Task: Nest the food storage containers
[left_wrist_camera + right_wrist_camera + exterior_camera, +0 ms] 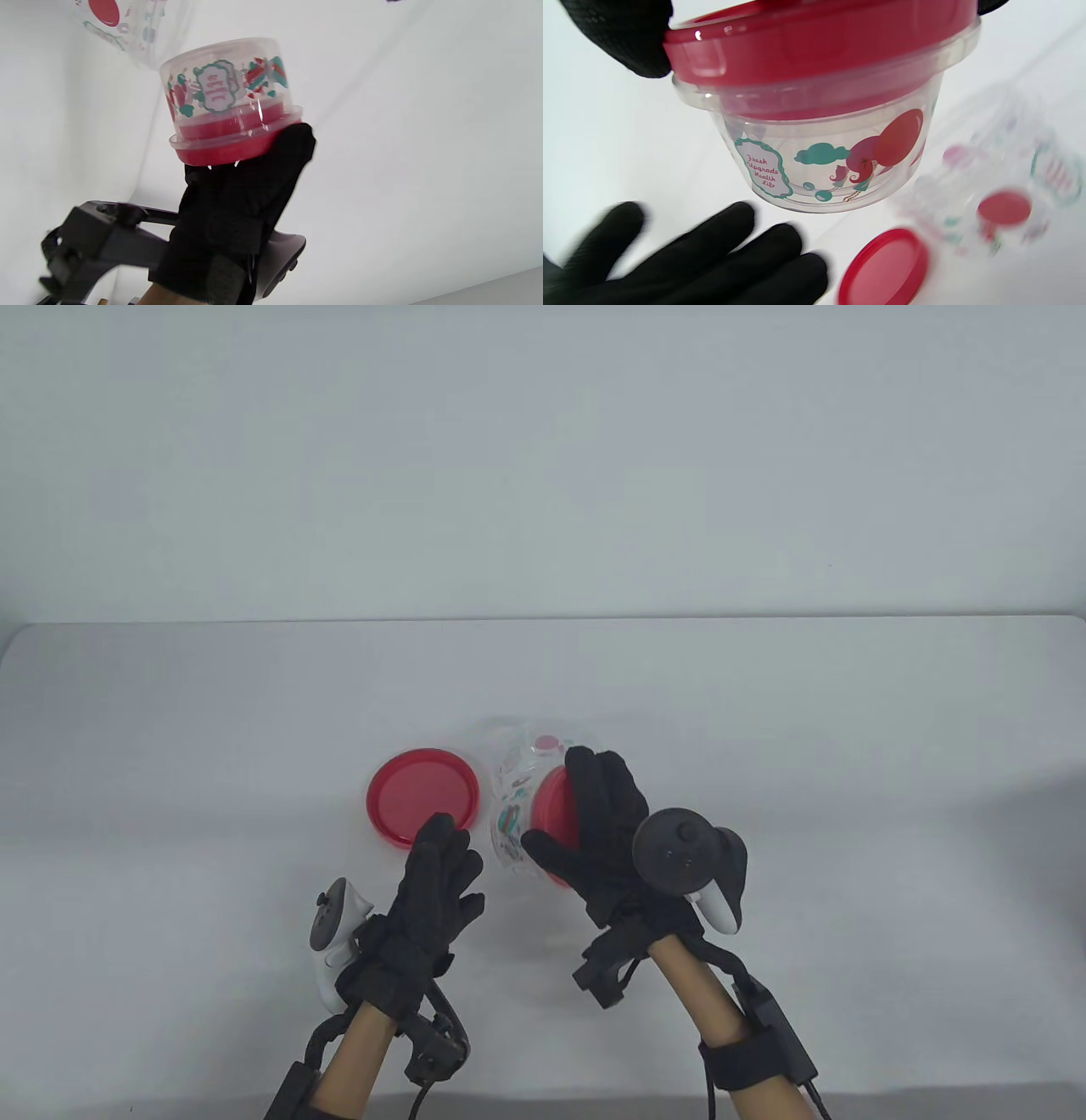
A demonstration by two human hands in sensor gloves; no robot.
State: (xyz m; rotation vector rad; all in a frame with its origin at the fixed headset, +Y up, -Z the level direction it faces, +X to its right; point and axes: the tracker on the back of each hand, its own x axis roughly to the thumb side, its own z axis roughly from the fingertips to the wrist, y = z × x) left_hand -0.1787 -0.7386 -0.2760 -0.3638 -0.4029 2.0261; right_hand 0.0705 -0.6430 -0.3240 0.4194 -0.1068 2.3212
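Note:
My right hand [567, 808] grips a small clear printed container [515, 823] by its red lid [551, 806], lifted and tipped on its side. In the right wrist view the container [823, 165] hangs below my fingers [623, 38], which grip the lid's rim [814, 46]. It also shows in the left wrist view [225, 93]. A larger open clear container [517, 742] stands just behind it, blurred in the right wrist view [1001, 186]. My left hand [441, 861] is open and empty, flat beside the small container, with its fingers [691, 258] spread.
A loose red lid [422, 795] lies flat on the white table [764, 712] just beyond my left fingertips; it also shows in the right wrist view [882, 271]. The larger container's printed wall shows at the top left of the left wrist view [123, 21].

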